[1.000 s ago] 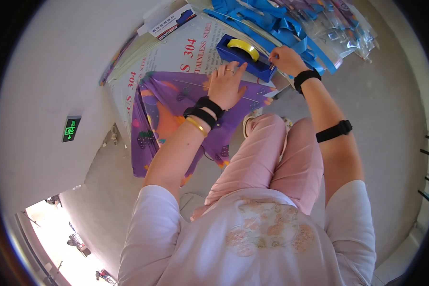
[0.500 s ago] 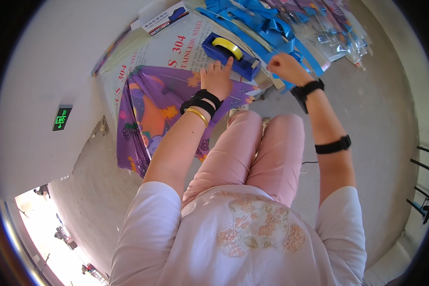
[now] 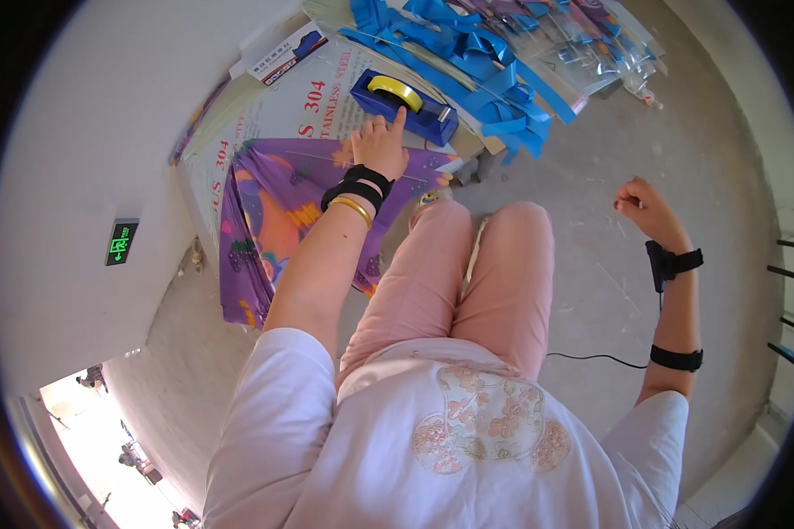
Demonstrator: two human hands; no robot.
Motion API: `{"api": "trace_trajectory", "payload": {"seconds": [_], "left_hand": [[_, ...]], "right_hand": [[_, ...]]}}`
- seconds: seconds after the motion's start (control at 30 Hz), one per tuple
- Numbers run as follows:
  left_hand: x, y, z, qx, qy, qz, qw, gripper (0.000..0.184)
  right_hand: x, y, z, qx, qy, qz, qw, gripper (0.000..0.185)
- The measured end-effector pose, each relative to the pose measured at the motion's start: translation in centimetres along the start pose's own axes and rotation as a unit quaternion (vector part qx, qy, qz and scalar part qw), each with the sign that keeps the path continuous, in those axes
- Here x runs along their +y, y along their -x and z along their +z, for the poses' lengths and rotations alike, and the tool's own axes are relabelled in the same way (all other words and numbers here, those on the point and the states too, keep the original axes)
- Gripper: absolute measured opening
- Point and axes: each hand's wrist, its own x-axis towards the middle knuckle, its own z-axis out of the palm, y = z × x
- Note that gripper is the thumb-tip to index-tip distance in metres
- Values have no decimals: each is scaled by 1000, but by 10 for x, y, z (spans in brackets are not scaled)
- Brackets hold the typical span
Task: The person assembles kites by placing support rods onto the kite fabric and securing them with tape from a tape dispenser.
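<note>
My left hand (image 3: pixel 381 148) lies at the near side of a blue tape dispenser (image 3: pixel 428 119), fingers out, the index fingertip against it. A yellow tape roll (image 3: pixel 395 91) sits in the dispenser. Under and beside that hand spreads a purple printed sheet (image 3: pixel 265 189), shaped like a kite, with thin rods across it; part hangs over the table's front edge. Far to the right, my right hand (image 3: pixel 648 210) is held above the floor, its fingers curled into a pinch. Whether anything thin is between them, I cannot make out.
Blue ribbons (image 3: pixel 481 62) lie heaped at the back of the table, whose printed cover (image 3: pixel 282 110) shows red letters. A small box (image 3: pixel 282 55) stands at back left. Clear plastic packets (image 3: pixel 582 44) lie at back right. A black cable (image 3: pixel 595 357) runs beside my legs.
My right hand has swung away from the dispenser's cutting end, out to the right and toward me, still curled. My left hand has stayed at the dispenser.
</note>
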Motion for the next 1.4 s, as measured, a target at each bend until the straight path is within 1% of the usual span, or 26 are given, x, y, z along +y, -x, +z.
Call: {"api": "trace_trajectory", "payload": {"seconds": [0.03, 0.1, 0.2, 0.23, 0.37, 0.43, 0.47, 0.53, 0.57, 0.63, 0.67, 0.8, 0.83, 0.87, 0.9, 0.93, 0.97, 1.0, 1.03, 1.1, 1.13, 1.17, 1.23, 1.33, 1.37, 1.4], "left_hand": [[-1, 0, 2, 8, -8, 3, 1000, 81], [-2, -1, 5, 17, -12, 3, 1000, 81], [0, 0, 6, 22, -15, 2, 1000, 81], [0, 0, 6, 18, -14, 0, 1000, 80], [2, 0, 1, 4, -3, -3, 1000, 81], [5, 1, -2, 4, 3, -12, 1000, 78], [9, 1, -4, 5, 1, -10, 1000, 78], [21, 1, -12, 107, 62, -18, 992, 73], [29, 3, -19, 160, 92, 36, 982, 64], [44, 3, -21, 171, 109, 93, 975, 59], [50, 2, -21, 146, 91, 93, 981, 59], [61, 4, -22, 139, 96, 75, 983, 52], [67, 8, -16, 169, 190, 48, 966, 47], [75, 9, -10, 198, 281, 22, 939, 42], [84, 2, 24, 83, 546, -51, 832, 30], [90, -3, 29, 83, 545, -51, 833, 30], [94, -7, 32, -60, 760, -183, 620, 30], [99, -10, 33, -195, 878, -290, 327, 30], [106, -12, 34, -164, 896, -310, 272, 26], [121, -18, 34, -73, 913, -321, 242, 22], [126, -20, 33, -41, 910, -338, 234, 15], [129, -21, 32, -42, 910, -340, 234, 15], [133, -26, 36, 8, 899, -375, 224, 9], [138, -33, 53, 17, 897, -370, 239, 10], [139, -41, 64, -5, 894, -389, 223, 15], [142, -39, 66, -32, 886, -405, 222, 17]], "right_hand": [[0, 2, -2, 1, -2, -2, 1000, 8], [1, 8, -6, -14, 59, 19, 998, 6], [17, 21, -13, 7, 37, 25, 999, 4], [18, 25, -14, 5, 45, 44, 998, 4], [30, 35, -3, -5, 35, 55, 998, 4], [41, 39, 5, 8, 24, 88, 996, 4], [45, 39, 9, 9, 22, 88, 996, 4], [50, 39, 19, 11, 12, 85, 996, 3], [52, 39, 22, 13, 9, 85, 996, 3], [51, 38, 26, 14, 5, 105, 994, 4], [52, 39, 27, 15, 4, 105, 994, 4], [56, 41, 29, 25, -5, 99, 995, 6], [56, 42, 29, 31, -5, 99, 995, 6], [57, 42, 30, 32, -6, 100, 994, 6], [57, 43, 31, 42, -7, 91, 995, 7], [58, 43, 32, 52, -8, 82, 995, 7], [58, 43, 32, 52, -8, 81, 995, 7], [58, 44, 32, 52, -10, 87, 995, 7], [58, 46, 32, 51, -13, 92, 994, 7], [58, 47, 33, 52, -31, 97, 993, 8], [58, 48, 35, 55, -50, 102, 992, 8], [58, 49, 35, 54, -51, 103, 992, 8], [57, 50, 34, 62, -80, 98, 990, 8], [51, 48, 32, 59, -106, 101, 987, 6], [53, 49, 32, 59, -106, 100, 988, 6], [56, 53, 31, 69, -73, 95, 990, 6]]}}
